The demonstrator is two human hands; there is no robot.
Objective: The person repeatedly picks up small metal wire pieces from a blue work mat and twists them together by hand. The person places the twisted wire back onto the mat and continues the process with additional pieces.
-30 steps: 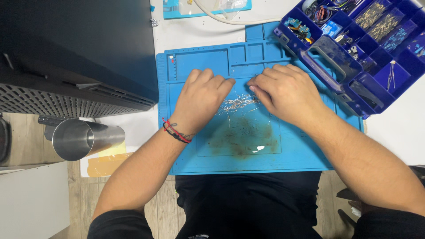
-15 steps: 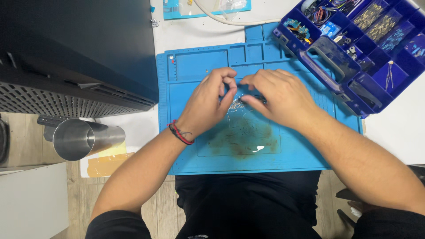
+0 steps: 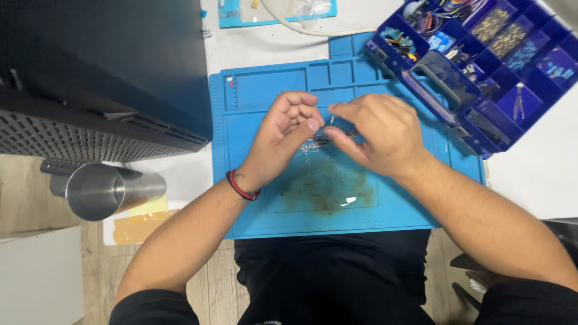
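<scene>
Two hands meet above the blue mat (image 3: 253, 198). My left hand (image 3: 286, 135) and my right hand (image 3: 376, 135) both pinch a thin wire piece (image 3: 332, 120), which stands nearly upright between the fingertips. The pile of wire bits (image 3: 319, 144) lies just below, equally near both hands.

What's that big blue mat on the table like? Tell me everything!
The blue mat looks like soft rubber, lying flat on the white table. Its top edge has small moulded compartments; its middle is stained brown. Thin wires lie on it, under both hands. The parts box overlaps its upper right corner.
</scene>
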